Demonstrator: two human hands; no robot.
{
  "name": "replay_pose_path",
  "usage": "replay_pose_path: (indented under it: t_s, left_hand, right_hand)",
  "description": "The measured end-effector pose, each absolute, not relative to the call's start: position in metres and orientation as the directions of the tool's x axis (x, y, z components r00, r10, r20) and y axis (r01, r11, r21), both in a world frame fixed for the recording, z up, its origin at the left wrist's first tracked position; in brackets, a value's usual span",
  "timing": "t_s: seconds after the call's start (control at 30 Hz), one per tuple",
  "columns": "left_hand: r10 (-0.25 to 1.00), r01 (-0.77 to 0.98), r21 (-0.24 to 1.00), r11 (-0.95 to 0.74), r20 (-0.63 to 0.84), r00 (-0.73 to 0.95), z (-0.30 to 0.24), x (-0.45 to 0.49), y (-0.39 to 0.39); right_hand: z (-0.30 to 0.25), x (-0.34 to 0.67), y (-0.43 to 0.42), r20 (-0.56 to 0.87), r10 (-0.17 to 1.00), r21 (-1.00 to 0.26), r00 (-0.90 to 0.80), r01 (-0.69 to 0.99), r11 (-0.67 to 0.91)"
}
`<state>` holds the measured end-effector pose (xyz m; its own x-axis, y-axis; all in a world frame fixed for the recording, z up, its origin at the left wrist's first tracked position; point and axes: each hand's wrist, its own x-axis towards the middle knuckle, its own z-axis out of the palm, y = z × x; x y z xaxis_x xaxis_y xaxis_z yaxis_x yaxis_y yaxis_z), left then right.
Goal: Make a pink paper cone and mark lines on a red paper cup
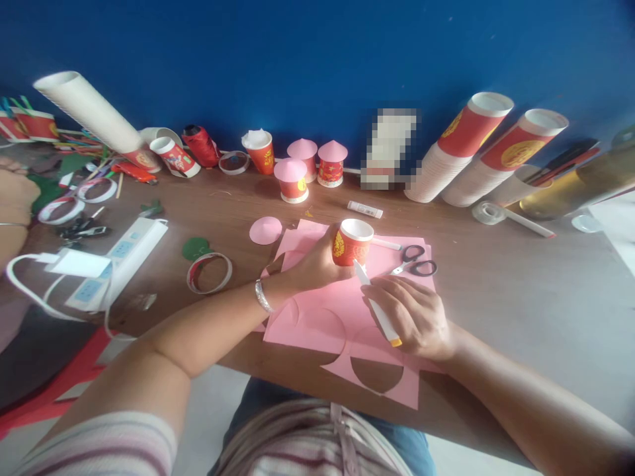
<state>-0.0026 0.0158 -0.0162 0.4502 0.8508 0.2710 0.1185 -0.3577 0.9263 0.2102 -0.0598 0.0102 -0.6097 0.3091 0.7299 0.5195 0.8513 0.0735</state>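
Around the left side of a red paper cup with gold print, the fingers of my left hand are wrapped. The cup stands upright, its white rim facing up. My right hand grips what looks like a white utility knife with a yellow end. Its pointed tip is at the cup's lower right side; whether it touches or cuts in, I cannot tell. Under both hands lie pink paper sheets with round cut-outs. Black-handled scissors rest on them, just beyond my right hand.
Several cups with pink cone tops stand at the back. A loose pink cone and a cut cup ring lie left. Tall cup stacks lean against the wall. A power strip and another person's arm are far left.
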Motion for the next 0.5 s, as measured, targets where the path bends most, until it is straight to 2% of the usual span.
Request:
replay_pose_path:
  t_s: [0.27, 0.5]
  left_hand:
    - [0.86, 0.16, 0.928, -0.337, 0.234, 0.454, -0.0188, -0.0015, 0.0148]
    - [0.83, 0.091, 0.936, -0.34, 0.254, 0.496, -0.0247, -0.0031, 0.0176]
  right_hand:
    - [0.0137, 0.2102, -0.0577, 0.737, 0.325, 0.087, -0.593, 0.559, 0.824]
    - [0.0141, 0.2107, -0.0571, 0.722, 0.342, 0.091, -0.601, 0.572, 0.815]
